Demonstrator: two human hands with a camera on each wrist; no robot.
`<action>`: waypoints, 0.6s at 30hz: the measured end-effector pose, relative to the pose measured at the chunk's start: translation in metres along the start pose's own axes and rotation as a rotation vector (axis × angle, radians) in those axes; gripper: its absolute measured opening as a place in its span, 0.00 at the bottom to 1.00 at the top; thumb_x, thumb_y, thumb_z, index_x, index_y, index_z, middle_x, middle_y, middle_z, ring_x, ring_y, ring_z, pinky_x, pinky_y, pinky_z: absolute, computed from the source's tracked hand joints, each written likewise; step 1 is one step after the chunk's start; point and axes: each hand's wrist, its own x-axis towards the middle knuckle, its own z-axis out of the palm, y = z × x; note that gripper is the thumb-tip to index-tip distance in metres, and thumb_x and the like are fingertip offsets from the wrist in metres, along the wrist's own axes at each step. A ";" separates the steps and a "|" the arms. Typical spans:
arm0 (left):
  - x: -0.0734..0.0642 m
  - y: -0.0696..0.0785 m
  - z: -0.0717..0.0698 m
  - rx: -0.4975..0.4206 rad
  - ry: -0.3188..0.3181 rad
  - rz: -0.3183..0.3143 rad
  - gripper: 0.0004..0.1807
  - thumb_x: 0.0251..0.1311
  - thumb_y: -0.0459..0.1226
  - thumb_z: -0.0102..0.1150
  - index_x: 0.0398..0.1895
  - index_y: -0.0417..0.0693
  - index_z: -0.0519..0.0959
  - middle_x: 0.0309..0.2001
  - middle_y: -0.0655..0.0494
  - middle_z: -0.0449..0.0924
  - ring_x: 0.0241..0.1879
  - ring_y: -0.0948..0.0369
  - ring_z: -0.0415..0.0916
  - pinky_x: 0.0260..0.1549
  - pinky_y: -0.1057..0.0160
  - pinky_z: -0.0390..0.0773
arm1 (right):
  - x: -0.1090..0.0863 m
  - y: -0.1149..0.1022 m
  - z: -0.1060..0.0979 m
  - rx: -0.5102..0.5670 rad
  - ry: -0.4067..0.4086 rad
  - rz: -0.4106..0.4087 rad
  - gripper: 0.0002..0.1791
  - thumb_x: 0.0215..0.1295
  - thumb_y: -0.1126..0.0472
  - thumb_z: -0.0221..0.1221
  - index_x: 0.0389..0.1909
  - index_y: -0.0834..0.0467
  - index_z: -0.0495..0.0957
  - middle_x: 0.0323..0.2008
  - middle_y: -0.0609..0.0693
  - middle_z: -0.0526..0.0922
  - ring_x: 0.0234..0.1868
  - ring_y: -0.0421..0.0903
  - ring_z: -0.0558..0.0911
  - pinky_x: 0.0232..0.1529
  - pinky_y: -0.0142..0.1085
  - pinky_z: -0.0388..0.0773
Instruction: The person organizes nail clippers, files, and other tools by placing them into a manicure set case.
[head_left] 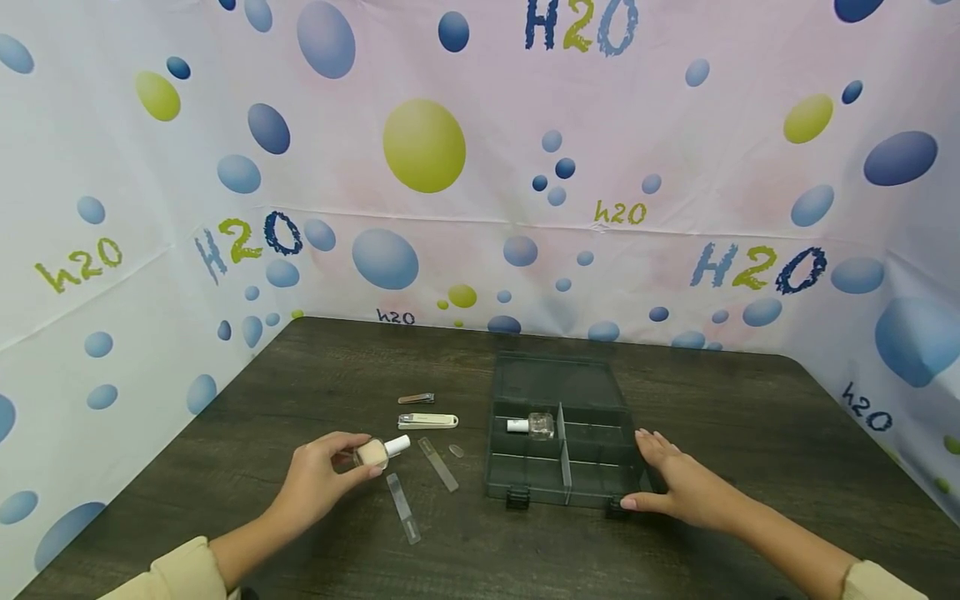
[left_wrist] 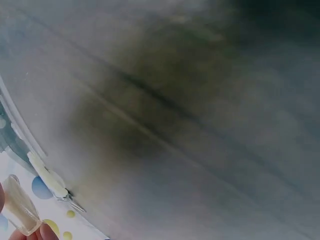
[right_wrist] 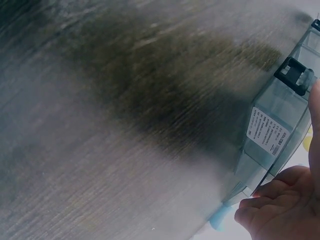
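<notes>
My left hand [head_left: 322,471] pinches a small nail polish bottle [head_left: 372,453] with pale beige contents and a white cap. The cap points right; in the left wrist view this bottle [left_wrist: 21,206] shows at the lower left edge. A transparent dark compartment box [head_left: 525,492] lies on the table, its lid folded back. Inside its back left compartment, a clear nail polish bottle [head_left: 541,426] with a white cap lies on its side. My right hand [head_left: 686,483] rests against the box's right side with extended fingers, thumb by the front right corner and latch [right_wrist: 295,75].
Left of the box lie a large nail clipper [head_left: 427,421], a smaller nail clipper [head_left: 416,398], two slim translucent strips, one [head_left: 438,463] behind the other [head_left: 403,508], and a tiny clear oval piece [head_left: 456,451]. A printed curtain [head_left: 480,200] surrounds the dark wooden table [head_left: 360,350].
</notes>
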 end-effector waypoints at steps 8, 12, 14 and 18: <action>0.009 0.007 0.007 -0.066 0.005 0.015 0.19 0.39 0.34 0.73 0.39 0.39 0.82 0.39 0.47 0.84 0.33 0.55 0.81 0.32 0.65 0.82 | 0.000 0.000 0.000 0.004 -0.010 0.012 0.57 0.49 0.37 0.62 0.66 0.76 0.52 0.66 0.75 0.52 0.66 0.73 0.52 0.58 0.67 0.56; 0.016 0.010 0.013 -0.083 0.010 0.048 0.19 0.39 0.32 0.73 0.39 0.38 0.82 0.40 0.46 0.83 0.33 0.55 0.81 0.32 0.66 0.82 | 0.000 0.001 0.000 0.007 -0.009 0.013 0.57 0.49 0.37 0.62 0.66 0.75 0.52 0.66 0.75 0.52 0.66 0.73 0.52 0.58 0.67 0.56; 0.019 0.011 0.017 -0.091 0.013 0.060 0.18 0.39 0.32 0.72 0.39 0.38 0.82 0.39 0.46 0.84 0.33 0.55 0.81 0.32 0.65 0.82 | 0.000 0.001 0.000 0.012 -0.010 0.013 0.58 0.49 0.37 0.62 0.66 0.75 0.52 0.66 0.75 0.52 0.66 0.73 0.52 0.59 0.67 0.56; 0.025 0.015 0.023 -0.104 0.004 0.067 0.18 0.39 0.31 0.72 0.39 0.40 0.83 0.40 0.47 0.84 0.34 0.55 0.81 0.33 0.64 0.82 | 0.000 0.001 0.001 0.016 -0.007 0.011 0.57 0.49 0.37 0.62 0.66 0.76 0.52 0.66 0.75 0.52 0.66 0.73 0.52 0.59 0.67 0.55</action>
